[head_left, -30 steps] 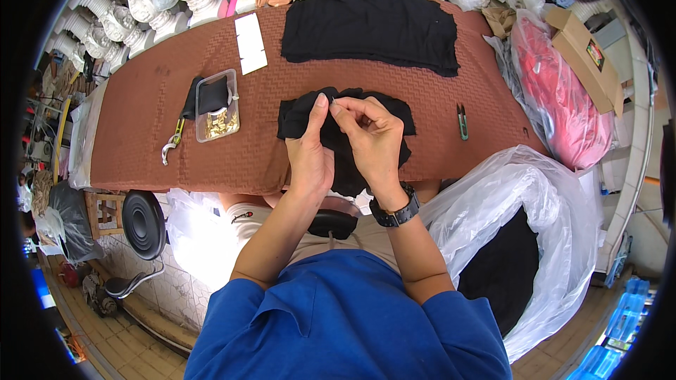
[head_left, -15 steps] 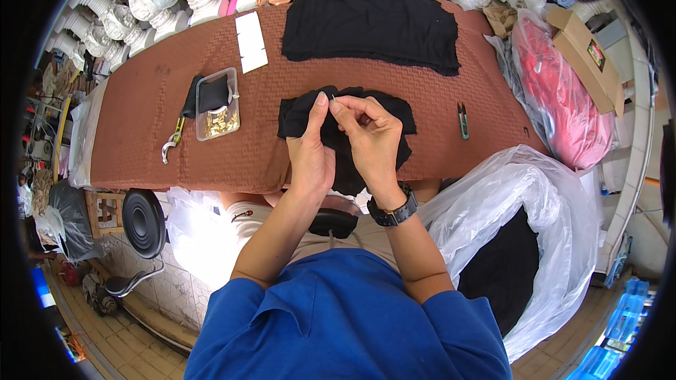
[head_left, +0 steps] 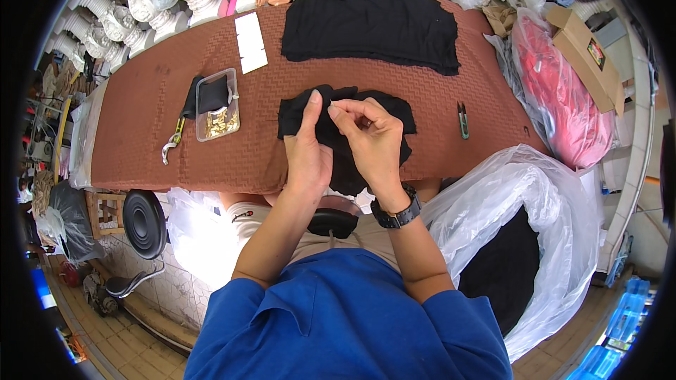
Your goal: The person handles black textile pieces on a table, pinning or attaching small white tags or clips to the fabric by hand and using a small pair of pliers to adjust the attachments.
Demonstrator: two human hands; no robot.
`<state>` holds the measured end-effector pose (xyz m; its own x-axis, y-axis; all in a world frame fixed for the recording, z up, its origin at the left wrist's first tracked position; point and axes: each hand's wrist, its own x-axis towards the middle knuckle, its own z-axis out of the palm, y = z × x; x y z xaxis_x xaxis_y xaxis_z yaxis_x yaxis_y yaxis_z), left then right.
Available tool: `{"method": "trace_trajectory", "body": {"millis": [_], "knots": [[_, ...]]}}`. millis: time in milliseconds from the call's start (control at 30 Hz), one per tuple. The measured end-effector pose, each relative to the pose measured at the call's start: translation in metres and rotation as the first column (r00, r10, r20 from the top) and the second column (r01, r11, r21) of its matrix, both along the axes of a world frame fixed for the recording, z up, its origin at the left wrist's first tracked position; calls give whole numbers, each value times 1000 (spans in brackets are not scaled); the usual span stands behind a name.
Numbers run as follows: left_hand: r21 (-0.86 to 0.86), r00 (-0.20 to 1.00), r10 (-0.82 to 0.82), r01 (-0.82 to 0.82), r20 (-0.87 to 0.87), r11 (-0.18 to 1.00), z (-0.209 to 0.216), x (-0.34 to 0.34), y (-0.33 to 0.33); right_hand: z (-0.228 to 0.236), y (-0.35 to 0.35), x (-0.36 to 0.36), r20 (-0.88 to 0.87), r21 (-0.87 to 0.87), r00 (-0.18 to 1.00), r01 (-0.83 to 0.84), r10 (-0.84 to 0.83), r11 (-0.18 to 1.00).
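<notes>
My left hand [head_left: 310,148] is closed on a black cloth [head_left: 384,102], its thumb raised along the cloth's far side. Beside it, my right hand [head_left: 370,137] is pinched at thumb and index fingertip over the same cloth. A thin, needle-like thing is in that pinch, barely visible now. A small gap separates the two hands' fingertips. Part of the cloth hangs down between my wrists over the table's near edge. Thread snips [head_left: 462,121] with a green handle lie to the right.
On the brown-covered table [head_left: 253,155] are a clear box [head_left: 218,127] of gold metal bits, a yellow-handled tool [head_left: 173,139], a white card [head_left: 251,42] and a folded black fabric pile [head_left: 370,28]. A large plastic bag [head_left: 563,239] holding black cloth stands at my right.
My left thumb has moved slightly left, away from the right fingertips, widening the gap. The thin thing sticking up from the right pinch shows less now. The cloth stays in place.
</notes>
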<state>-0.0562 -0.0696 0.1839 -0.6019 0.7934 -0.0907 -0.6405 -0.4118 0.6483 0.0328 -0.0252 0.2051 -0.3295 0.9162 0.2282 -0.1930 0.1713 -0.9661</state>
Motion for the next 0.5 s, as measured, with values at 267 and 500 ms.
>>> {"method": "trace_trajectory", "body": {"millis": [267, 500], "knots": [[-135, 999, 1, 6, 51, 991, 9, -12, 0, 2, -1, -4, 50, 139, 998, 27, -34, 990], [-134, 992, 47, -31, 118, 990, 6, -19, 2, -6, 3, -8, 61, 202, 996, 53, -66, 978]]}}
